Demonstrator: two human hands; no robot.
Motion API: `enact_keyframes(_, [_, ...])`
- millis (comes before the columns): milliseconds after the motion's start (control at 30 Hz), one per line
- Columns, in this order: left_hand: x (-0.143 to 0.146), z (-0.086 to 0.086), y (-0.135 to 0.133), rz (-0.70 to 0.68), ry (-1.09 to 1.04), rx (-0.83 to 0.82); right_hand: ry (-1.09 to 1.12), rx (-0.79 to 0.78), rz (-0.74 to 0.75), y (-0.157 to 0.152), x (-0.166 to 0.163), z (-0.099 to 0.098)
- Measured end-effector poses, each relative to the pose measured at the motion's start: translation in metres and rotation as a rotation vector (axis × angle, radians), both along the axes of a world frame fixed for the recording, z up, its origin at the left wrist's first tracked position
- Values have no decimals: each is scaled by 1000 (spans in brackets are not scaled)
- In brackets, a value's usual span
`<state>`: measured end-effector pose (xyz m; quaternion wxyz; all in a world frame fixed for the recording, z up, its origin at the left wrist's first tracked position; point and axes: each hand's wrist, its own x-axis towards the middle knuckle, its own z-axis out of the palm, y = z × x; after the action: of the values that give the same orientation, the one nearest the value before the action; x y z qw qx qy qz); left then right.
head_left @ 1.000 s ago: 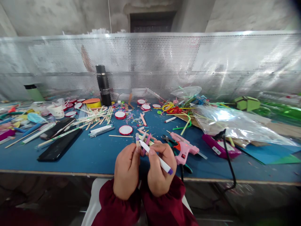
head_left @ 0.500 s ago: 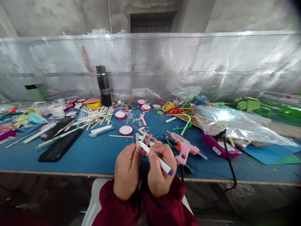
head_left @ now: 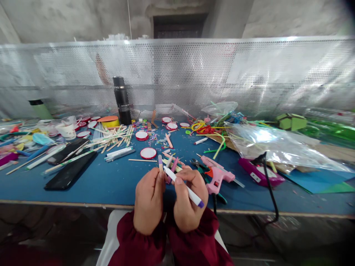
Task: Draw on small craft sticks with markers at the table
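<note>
My left hand (head_left: 149, 199) is closed on a small wooden craft stick (head_left: 160, 162), whose upper end is coloured pale purple. In my right hand (head_left: 191, 199) is a white marker (head_left: 185, 186) with a purple end; its tip points at the stick, and I cannot tell whether the two touch. Just beyond my hands lie purple and pink sticks (head_left: 174, 164), partly hidden by my fingers. A pink glue gun (head_left: 219, 173) rests to the right of my right hand, over dark-handled pliers (head_left: 201, 167).
White-and-red round lids (head_left: 148, 153), markers (head_left: 119, 153) and a pile of wooden sticks (head_left: 119, 135) lie ahead and left. A black phone (head_left: 70, 171) is at left. The black bottle (head_left: 122, 101) stands at the back. Clear plastic bags (head_left: 277, 144) and a purple device (head_left: 262, 173) are right.
The craft stick in my left hand sits slightly higher and further left, showing more of its purple end. My right hand and the marker have barely shifted.
</note>
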<state>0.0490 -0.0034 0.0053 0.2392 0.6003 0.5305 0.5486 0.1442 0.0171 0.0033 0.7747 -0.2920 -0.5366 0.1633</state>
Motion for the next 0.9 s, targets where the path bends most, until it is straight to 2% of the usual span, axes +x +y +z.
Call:
enact_keyframes(267, [0, -1, 2, 43, 58, 26, -43, -18, 11, -1, 1, -2])
enact_keyframes(900, [2, 0, 2, 43, 84, 19, -45, -24, 38, -2, 0, 0])
